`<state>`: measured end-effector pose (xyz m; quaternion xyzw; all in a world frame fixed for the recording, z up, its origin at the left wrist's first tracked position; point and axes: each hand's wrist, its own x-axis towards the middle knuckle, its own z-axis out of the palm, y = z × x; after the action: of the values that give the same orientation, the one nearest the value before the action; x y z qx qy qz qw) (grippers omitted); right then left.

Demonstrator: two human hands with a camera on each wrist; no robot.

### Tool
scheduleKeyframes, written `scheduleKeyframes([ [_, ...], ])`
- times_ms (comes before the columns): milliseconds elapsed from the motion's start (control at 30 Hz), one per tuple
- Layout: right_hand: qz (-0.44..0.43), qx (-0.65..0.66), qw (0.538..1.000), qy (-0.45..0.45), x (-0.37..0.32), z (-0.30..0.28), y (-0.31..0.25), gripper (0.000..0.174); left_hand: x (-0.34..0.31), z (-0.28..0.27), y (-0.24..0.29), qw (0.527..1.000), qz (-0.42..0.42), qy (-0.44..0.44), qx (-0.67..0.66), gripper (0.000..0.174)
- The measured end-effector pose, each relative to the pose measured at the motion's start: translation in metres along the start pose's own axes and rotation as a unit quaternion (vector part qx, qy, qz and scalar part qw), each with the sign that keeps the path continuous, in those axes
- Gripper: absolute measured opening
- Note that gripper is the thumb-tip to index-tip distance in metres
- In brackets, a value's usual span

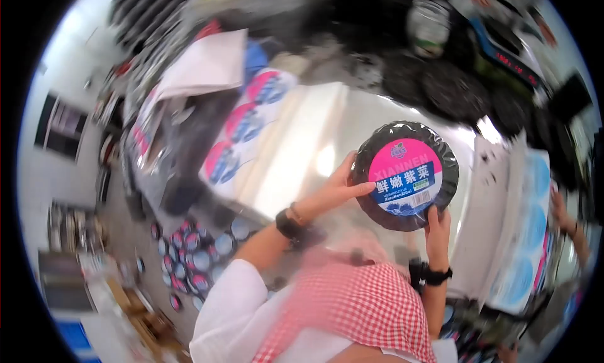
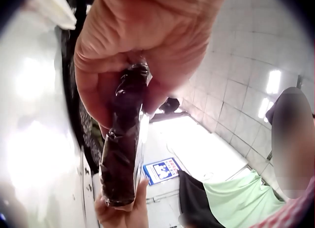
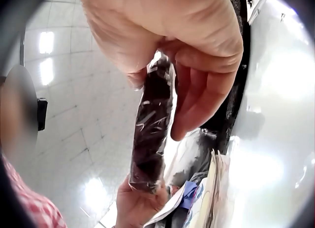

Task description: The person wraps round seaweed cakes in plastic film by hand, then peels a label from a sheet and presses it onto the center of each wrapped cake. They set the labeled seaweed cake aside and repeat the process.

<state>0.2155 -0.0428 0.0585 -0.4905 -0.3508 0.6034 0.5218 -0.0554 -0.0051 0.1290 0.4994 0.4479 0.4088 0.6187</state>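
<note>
A round, flat pack of dried laver (image 1: 362, 221), dark and wrapped in clear plastic, is held up before the chest with its pink and blue label (image 1: 402, 174) upward. My left hand (image 1: 336, 185) pinches its left edge, thumb over the label side. At the lower right edge my right hand (image 1: 438, 228) grips it, thumb on top. The left wrist view has the pack (image 2: 123, 139) edge-on between the thumb and fingers. Its wrinkled wrap also shows in the right wrist view, where the right-hand fingers (image 3: 202, 85) lie along the underside.
Left of the pack lie a stack of clear plastic bags (image 1: 296, 149) and printed label sheets (image 1: 242, 127). More dark laver discs (image 1: 453, 89), a clear jar (image 1: 429, 26) and a digital scale (image 1: 506, 51) line the back. Cardboard and label sheets (image 1: 528, 231) stand at right; round labelled pieces (image 1: 189, 250) lie lower left.
</note>
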Motion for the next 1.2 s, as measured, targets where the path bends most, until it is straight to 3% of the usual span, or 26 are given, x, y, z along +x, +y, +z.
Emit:
scheduleKeyframes([
  [100, 0.021, -0.049, 0.992, -0.117, 0.003, 0.021, -0.014, 0.025, -0.011, -0.056, 0.027, 0.994, 0.056, 0.091, -0.01, 0.087],
  [167, 0.018, -0.115, 0.985, -0.131, 0.007, 0.025, -0.011, 0.025, -0.015, -0.106, 0.048, 0.976, 0.054, 0.194, -0.08, 0.066],
  [200, 0.023, -0.133, 0.982, -0.13, 0.008, 0.023, -0.008, 0.025, -0.012, -0.133, 0.053, 0.967, 0.096, 0.166, -0.17, 0.051],
  [233, 0.025, -0.15, 0.98, -0.128, 0.01, 0.02, -0.004, 0.024, -0.011, -0.159, 0.062, 0.948, 0.084, 0.252, -0.176, 0.041],
  [333, 0.042, -0.171, 0.978, -0.114, 0.011, 0.015, -0.002, 0.023, 0.006, -0.249, 0.061, 0.905, 0.126, 0.317, -0.255, 0.017],
  [500, 0.06, -0.206, 0.973, -0.084, 0.016, 0.011, -0.001, 0.022, 0.058, -0.405, 0.08, 0.878, 0.147, 0.397, -0.225, 0.016],
  [533, 0.059, -0.199, 0.975, -0.082, 0.018, 0.015, -0.003, 0.022, 0.076, -0.425, 0.091, 0.849, 0.17, 0.443, -0.231, 0.016],
  [567, 0.061, -0.189, 0.977, -0.077, 0.018, 0.019, -0.004, 0.022, 0.092, -0.457, 0.099, 0.834, 0.191, 0.437, -0.277, 0.012],
  [600, 0.045, -0.185, 0.978, -0.085, 0.019, 0.023, -0.002, 0.022, 0.089, -0.474, 0.1, 0.847, 0.163, 0.49, 0.127, 0.04],
  [633, 0.033, -0.182, 0.979, -0.083, 0.019, 0.024, -0.001, 0.022, 0.089, -0.49, 0.095, 0.723, 0.124, 0.449, 0.51, 0.069],
  [667, 0.02, -0.18, 0.981, -0.068, 0.017, 0.022, -0.002, 0.022, 0.097, -0.511, 0.088, 0.625, 0.232, 0.418, 0.617, 0.092],
  [700, 0.032, -0.168, 0.983, -0.063, 0.011, 0.023, -0.006, 0.022, 0.107, -0.47, 0.093, 0.809, 0.189, 0.344, 0.438, 0.084],
  [733, 0.044, -0.157, 0.985, -0.055, 0.007, 0.02, -0.009, 0.022, 0.118, -0.426, 0.1, 0.941, 0.149, 0.291, 0.084, 0.075],
  [767, 0.031, -0.23, 0.971, -0.064, 0.002, 0.011, -0.015, 0.023, 0.128, -0.381, 0.106, 0.936, 0.076, 0.306, -0.157, 0.066],
  [800, 0.022, -0.298, 0.951, -0.079, -0.005, 0.003, -0.022, 0.024, 0.126, -0.366, 0.085, 0.978, 0.106, 0.149, -0.102, 0.058],
  [833, 0.022, -0.366, 0.925, -0.099, -0.011, -0.004, -0.034, 0.025, 0.104, -0.269, 0.1, 0.992, 0.092, 0.037, 0.077, 0.06],
  [867, 0.007, -0.425, 0.901, -0.09, -0.013, -0.009, -0.06, 0.025, 0.079, -0.197, 0.098, 0.991, 0.045, 0.035, 0.124, 0.059],
  [900, -0.007, -0.482, 0.872, -0.086, -0.007, -0.016, -0.082, 0.025, 0.062, -0.196, 0.068, 0.976, 0.037, -0.1, 0.189, 0.058],
  [967, -0.108, -0.568, 0.813, -0.071, 0.02, -0.041, -0.103, 0.026, 0.026, -0.095, 0.06, 0.908, 0.025, -0.248, 0.338, 0.056],
  [1033, -0.244, -0.672, 0.699, -0.019, 0.078, -0.04, -0.114, 0.03, 0.012, -0.024, 0.011, 0.874, 0.086, -0.32, 0.355, 0.05],
  [1067, -0.202, -0.718, 0.666, -0.029, 0.117, -0.036, -0.113, 0.036, 0.012, -0.005, -0.021, 0.87, 0.074, -0.339, 0.349, 0.049],
  [1100, -0.306, -0.741, 0.597, -0.033, 0.164, -0.042, -0.098, 0.044, 0.012, 0.008, -0.045, 0.866, 0.059, -0.357, 0.345, 0.049],
  [1167, -0.427, -0.776, 0.463, 0.037, 0.25, -0.045, -0.063, 0.053, 0.025, 0.032, -0.064, 0.903, 0.085, -0.301, 0.295, 0.049],
  [1200, -0.418, -0.765, 0.49, 0.013, 0.282, -0.043, -0.048, 0.055, 0.035, 0.04, -0.066, 0.918, 0.101, -0.269, 0.272, 0.049],
])
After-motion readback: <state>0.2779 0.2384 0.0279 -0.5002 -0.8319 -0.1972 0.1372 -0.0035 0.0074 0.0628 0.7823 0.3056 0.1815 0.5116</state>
